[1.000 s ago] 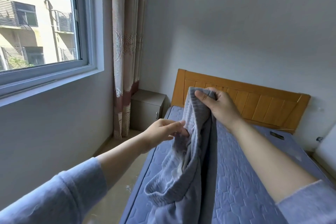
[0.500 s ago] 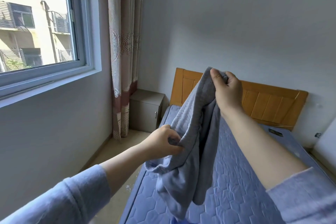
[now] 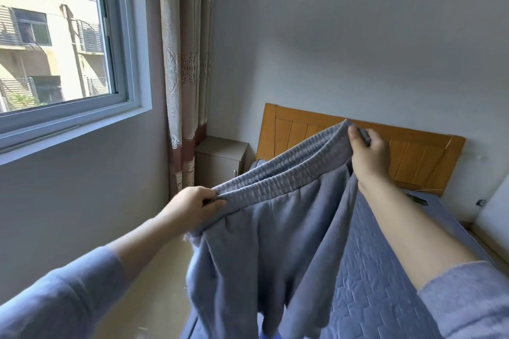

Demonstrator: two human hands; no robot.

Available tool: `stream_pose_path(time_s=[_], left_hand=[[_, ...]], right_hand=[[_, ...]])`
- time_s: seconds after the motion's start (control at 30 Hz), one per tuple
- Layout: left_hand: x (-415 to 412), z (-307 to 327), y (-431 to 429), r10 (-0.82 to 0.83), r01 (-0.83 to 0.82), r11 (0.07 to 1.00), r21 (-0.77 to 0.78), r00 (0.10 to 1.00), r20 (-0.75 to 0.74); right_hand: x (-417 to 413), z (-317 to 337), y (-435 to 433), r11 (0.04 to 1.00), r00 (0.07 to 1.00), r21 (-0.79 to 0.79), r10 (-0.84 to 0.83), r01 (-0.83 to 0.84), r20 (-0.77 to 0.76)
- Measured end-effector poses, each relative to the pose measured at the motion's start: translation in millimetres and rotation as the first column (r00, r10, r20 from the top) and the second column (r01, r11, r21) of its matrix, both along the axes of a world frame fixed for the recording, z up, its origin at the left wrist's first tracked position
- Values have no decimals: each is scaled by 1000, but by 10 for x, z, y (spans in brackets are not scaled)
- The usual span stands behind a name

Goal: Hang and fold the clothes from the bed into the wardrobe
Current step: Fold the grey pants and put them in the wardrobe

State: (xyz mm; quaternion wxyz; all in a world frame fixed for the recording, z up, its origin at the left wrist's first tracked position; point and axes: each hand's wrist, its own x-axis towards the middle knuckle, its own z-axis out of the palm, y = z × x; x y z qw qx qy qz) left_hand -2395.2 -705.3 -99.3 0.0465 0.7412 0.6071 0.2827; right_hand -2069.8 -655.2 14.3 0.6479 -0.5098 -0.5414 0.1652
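A pair of grey-blue trousers (image 3: 264, 253) with a ribbed elastic waistband hangs in the air over the left edge of the bed (image 3: 385, 264). My left hand (image 3: 192, 208) grips the waistband's left end. Higher up, my right hand (image 3: 369, 151) pinches its right end in front of the headboard. The waistband is stretched out slanting between both hands, and the legs drop below the bottom of the frame. The wardrobe is out of view.
The bed has a blue quilted mattress and a wooden headboard (image 3: 413, 151). A small grey bedside cabinet (image 3: 220, 159) stands in the corner beside a patterned curtain (image 3: 187, 63). A window (image 3: 55, 36) fills the left wall. Beige floor (image 3: 154, 297) runs along the bed's left side.
My hands have moved apart, pulling the bunched trousers open so the waistband is spread wide. My left hand shifted left and down, my right hand went right.
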Motion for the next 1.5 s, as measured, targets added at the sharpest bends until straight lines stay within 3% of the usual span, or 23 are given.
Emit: stream_pose_path(time_s=[0.17,0.33,0.47,0.6,0.7,0.8,0.9,1.0,1.17,1.33,1.5], left_hand=[[-199,-5,-40,-151,123,986,-115,949,-276],[-306,119,4,-9,13,1000,23,989,-150],[-361,271,66,163,-159,986,40,979,-123],[-513,406,126,281,-276,959,61,956,-90],[-618,465,159,342,-338,939,66,938,-60],[-671,465,172,388,-385,920,80,921,-37],[-689,451,169,407,-400,911,98,912,-60],[-730,432,149,413,-402,908,115,905,-96],[-848,402,131,390,-376,919,114,910,-138],[-990,412,139,314,-306,949,73,933,-176],[-845,411,146,208,-189,976,110,959,-193]], right_hand=[[55,-223,83,995,996,-97,-29,21,-79],[138,-417,119,987,999,-158,-21,25,25],[191,-451,-31,979,974,-138,168,-147,151],[96,-358,-303,874,747,-233,485,-426,454],[-43,-270,-427,756,558,-443,655,-482,510],[-200,-238,-471,709,401,-616,704,-345,586],[-283,-299,-433,758,232,-633,651,-158,722],[-254,-388,-389,771,163,-633,635,-74,755],[-29,-460,-212,835,221,-547,546,-59,808],[203,-583,-118,921,487,-380,374,-91,789],[173,-726,-77,936,669,-338,313,-98,674]])
